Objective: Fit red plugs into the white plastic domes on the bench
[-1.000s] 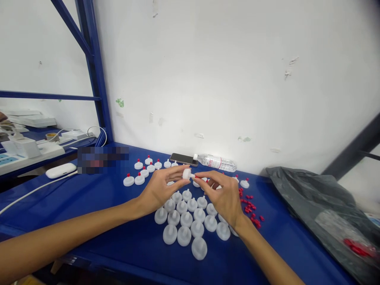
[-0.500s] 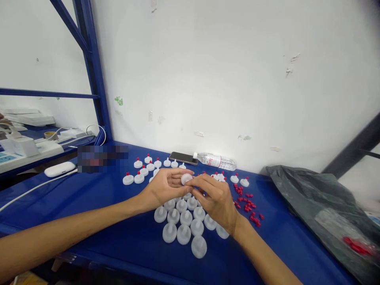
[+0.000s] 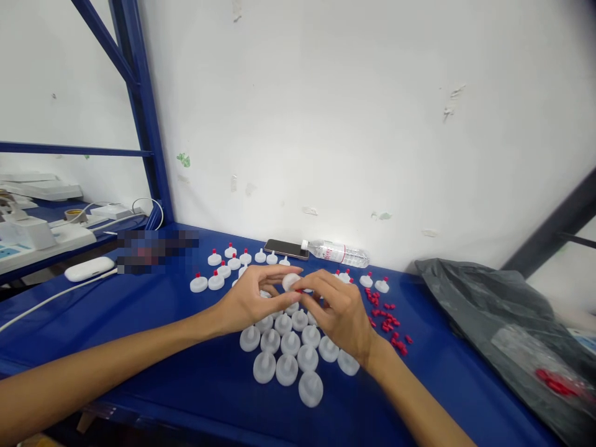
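Above the middle of the table, my left hand (image 3: 249, 295) holds a white nozzle cap (image 3: 289, 282) between thumb and fingers. My right hand (image 3: 339, 305) is closed in a pinch at the nozzle side of that cap, on a small red tip cap (image 3: 299, 291). Whether the red tip is seated on the nozzle is hidden by my fingers. Below the hands stand several translucent white nozzle caps (image 3: 287, 370) without red tips. Loose red tip caps (image 3: 387, 321) lie scattered beside my right wrist.
White caps with red tips (image 3: 198, 283) stand at the back left, and more (image 3: 366, 279) at the back right. A phone (image 3: 286, 248) and a clear bottle (image 3: 338, 252) lie by the wall. A dark plastic bag (image 3: 470, 304) covers the right side. A white device (image 3: 88, 269) with a cable lies left.
The white cap has turned slightly in my fingers, and a red tip now shows at my right fingertips. The whole view has shifted a little; both hands stay together.
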{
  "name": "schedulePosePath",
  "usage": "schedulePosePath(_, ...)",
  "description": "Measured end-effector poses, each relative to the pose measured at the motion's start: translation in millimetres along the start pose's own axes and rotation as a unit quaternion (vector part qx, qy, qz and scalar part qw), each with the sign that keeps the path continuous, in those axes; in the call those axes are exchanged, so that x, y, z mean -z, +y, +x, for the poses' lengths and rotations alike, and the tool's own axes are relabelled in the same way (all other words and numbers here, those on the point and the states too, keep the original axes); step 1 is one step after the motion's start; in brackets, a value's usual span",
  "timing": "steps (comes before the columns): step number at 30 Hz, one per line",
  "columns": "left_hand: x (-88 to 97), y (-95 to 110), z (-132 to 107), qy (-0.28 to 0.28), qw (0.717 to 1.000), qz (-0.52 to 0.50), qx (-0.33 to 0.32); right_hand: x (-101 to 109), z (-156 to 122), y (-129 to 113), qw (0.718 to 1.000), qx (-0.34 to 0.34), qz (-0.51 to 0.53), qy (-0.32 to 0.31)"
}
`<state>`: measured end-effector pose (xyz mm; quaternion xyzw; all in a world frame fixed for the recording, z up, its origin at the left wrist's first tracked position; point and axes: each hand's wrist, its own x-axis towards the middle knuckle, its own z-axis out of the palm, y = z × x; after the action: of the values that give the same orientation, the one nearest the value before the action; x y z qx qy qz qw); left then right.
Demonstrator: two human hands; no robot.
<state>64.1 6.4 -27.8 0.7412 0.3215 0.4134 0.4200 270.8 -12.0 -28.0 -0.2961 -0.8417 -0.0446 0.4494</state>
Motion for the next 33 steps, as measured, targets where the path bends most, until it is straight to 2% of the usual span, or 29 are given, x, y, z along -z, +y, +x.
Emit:
schedulePosePath(4, 6.4, 2, 0, 0.025, 0.988, 0.13, -0.08, 25, 9, 8, 0.994, -0.092, -0.014, 0.06)
schedulePosePath(7, 12.5, -2, 2, 0.029, 0.961, 0.234, -0.143, 53, 14, 25, 0.976, -0.186, -0.073, 0.086)
schedulePosePath(9, 16.7, -5, 3, 0.019, 0.941, 0.29, -0.174, 71, 14, 40, 0.958, -0.247, -0.138, 0.045)
schedulePosePath(11, 20.4, -7, 4, 0.006, 0.93, 0.318, -0.183, 84, 11, 55, 0.93, -0.298, -0.212, -0.042)
schedulePosePath(13, 23.6, -8, 5, 0.007, 0.931, 0.321, -0.174, 91, 5, 69, 0.9, -0.329, -0.254, -0.127)
schedulePosePath(16, 27.7, -12, 4, 0.026, 0.94, 0.303, -0.157, 92, -6, 84, 0.886, -0.343, -0.248, -0.192)
schedulePosePath(24, 34.2, -17, 5, 0.02, 0.941, 0.307, -0.138, 80, -16, 94, 0.878, -0.344, -0.207, -0.261)
schedulePosePath(29, 32.4, -12, 11, 0.025, 0.927, 0.352, -0.13, 86, -15, 94, 0.878, -0.35, -0.215, -0.247)
schedulePosePath(33, 38.6, -12, 29, 0.05, 0.914, 0.383, -0.121, 99, -18, 98, 0.876, -0.357, -0.249, -0.208)
